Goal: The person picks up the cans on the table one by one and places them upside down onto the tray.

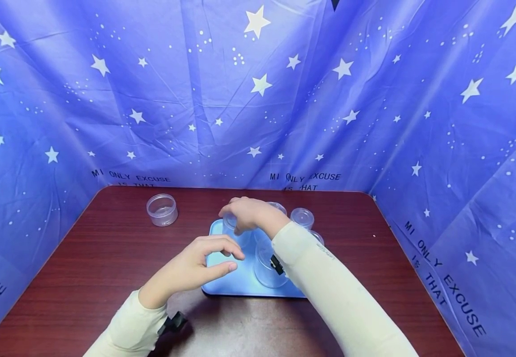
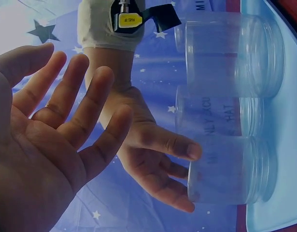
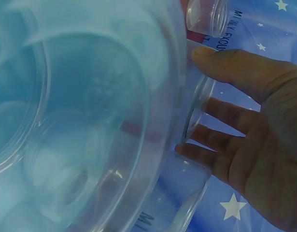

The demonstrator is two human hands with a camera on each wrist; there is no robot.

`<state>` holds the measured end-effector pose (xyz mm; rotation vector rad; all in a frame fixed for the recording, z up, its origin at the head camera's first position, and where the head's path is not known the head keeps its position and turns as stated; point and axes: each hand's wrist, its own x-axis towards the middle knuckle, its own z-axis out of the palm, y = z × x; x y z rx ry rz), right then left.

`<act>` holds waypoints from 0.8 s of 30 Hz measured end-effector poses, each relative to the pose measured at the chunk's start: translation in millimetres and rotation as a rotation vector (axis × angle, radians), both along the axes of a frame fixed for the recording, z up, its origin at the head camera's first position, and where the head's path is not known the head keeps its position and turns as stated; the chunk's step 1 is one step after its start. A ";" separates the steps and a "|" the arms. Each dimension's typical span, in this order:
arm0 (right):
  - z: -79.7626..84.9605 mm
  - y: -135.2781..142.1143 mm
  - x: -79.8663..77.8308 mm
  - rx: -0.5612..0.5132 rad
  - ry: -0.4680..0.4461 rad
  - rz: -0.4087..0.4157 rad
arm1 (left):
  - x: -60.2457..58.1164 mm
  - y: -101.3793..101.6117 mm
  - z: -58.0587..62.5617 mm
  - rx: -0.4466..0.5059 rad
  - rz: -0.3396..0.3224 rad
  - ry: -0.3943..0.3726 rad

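Observation:
My right hand (image 1: 253,214) reaches across to the back left of a light blue tray (image 1: 224,286). Its thumb and fingertips pinch the top end of a clear plastic jar (image 2: 225,171), whose threaded end faces down at the tray. Nearer the front stands a larger clear jar (image 1: 267,272), partly covered by the right sleeve. My left hand (image 1: 197,262) hovers over the tray's left front edge, fingers loosely bent and holding nothing. In the left wrist view, two more clear jars stand beside the pinched one, including a large jar (image 2: 220,55).
A short clear round container (image 1: 162,210) sits alone on the dark red table (image 1: 106,258), left of the tray. More clear jars, one jar (image 1: 302,218) among them, stand at the right, partly behind my right arm. A starry blue cloth (image 1: 222,99) encloses the table's back and sides.

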<state>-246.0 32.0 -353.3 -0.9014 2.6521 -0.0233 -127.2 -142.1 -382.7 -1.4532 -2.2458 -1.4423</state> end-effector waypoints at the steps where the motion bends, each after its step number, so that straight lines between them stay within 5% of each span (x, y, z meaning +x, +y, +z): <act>1: 0.4 -1.2 -0.4 0.005 -0.006 -0.002 | 0.1 -0.2 0.0 0.001 -0.001 0.000; 24: 0.0 -17.6 -5.6 0.068 0.019 -0.028 | 1.4 -1.5 3.0 -0.002 -0.013 -0.001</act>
